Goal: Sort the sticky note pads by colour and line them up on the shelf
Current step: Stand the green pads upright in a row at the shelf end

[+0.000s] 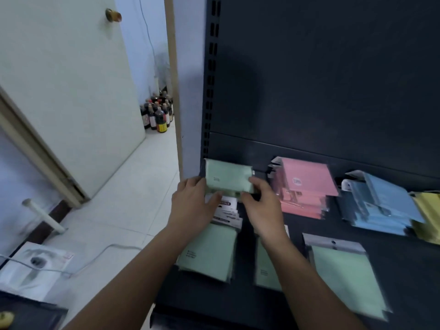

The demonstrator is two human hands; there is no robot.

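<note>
Dark shelf (pixel 404 270): left hand (pixel 192 206) and right hand (pixel 262 208) grip green pads (pixel 228 175) (three green piles (pixel 209 251) nearer).

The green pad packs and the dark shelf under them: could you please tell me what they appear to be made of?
The green pad packs look like paper in clear, glossy plastic sleeves: a transparent header with a hang hole and some sheen show. The shelf is probably painted metal, matte dark; its upright has punched slots.
</note>
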